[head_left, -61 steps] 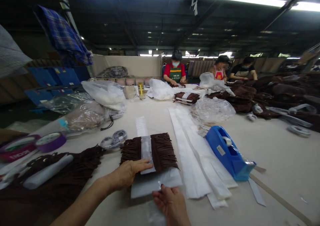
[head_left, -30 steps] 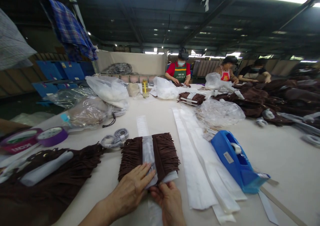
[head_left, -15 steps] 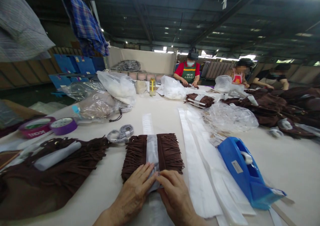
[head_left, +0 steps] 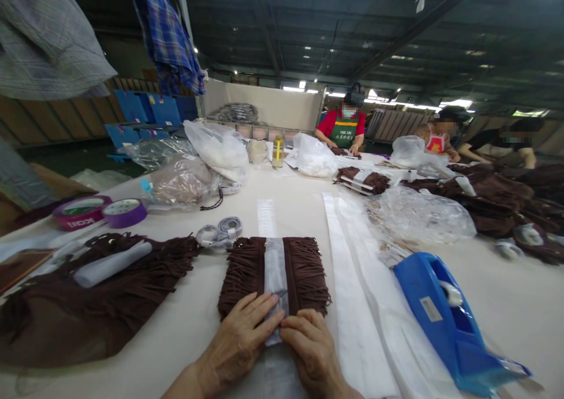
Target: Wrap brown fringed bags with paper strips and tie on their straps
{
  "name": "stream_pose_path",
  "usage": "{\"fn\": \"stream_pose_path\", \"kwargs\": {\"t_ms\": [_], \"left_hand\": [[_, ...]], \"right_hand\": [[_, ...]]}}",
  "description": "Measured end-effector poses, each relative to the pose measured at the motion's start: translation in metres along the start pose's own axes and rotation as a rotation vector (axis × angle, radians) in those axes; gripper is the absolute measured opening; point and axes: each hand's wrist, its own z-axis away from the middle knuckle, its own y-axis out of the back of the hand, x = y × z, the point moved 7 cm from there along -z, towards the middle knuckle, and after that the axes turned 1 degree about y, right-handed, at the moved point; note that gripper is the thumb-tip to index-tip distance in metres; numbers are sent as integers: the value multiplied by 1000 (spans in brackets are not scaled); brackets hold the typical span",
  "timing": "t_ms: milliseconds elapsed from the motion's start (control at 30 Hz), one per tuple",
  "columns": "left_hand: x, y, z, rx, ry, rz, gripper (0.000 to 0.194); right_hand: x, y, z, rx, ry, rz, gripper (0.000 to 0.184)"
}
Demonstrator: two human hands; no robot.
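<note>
A brown fringed piece (head_left: 247, 270) lies on the white table (head_left: 291, 211) just in front of me, with a white strip (head_left: 275, 270) running down its middle. My left hand (head_left: 240, 340) lies flat on its near edge, fingers stretched toward the strip. My right hand (head_left: 311, 352) presses down beside it, fingers curled on the strip's near end. The fingertips of both hands meet over the strip.
A blue tape dispenser (head_left: 449, 322) stands at the right. Long white strips (head_left: 348, 281) lie between it and the piece. A larger brown fringed heap (head_left: 88, 299) is at the left, purple tape rolls (head_left: 123, 213) beyond. Plastic bags (head_left: 423, 214) and three people sit at the far end.
The white sheet below the piece has been folded under. My right hand moved up from the table edge to meet the left on the strip. The view tilted up and shifted.
</note>
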Motion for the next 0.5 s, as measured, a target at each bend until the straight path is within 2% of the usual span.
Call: {"fn": "stream_pose_path", "kwargs": {"t_ms": [167,267,367,500], "left_hand": [[6,4,-3,36,-55,-93,38],[6,5,-4,61,-46,-90,40],[5,4,-3,64,-8,-67,40],[5,4,-1,54,15,-46,38]], "right_hand": [[5,8,22,-62,-15,-111,22],[20,13,46,-93,-190,-231,30],[30,7,64,-124,-384,-333,29],[30,-8,70,-211,-424,-247,35]]}}
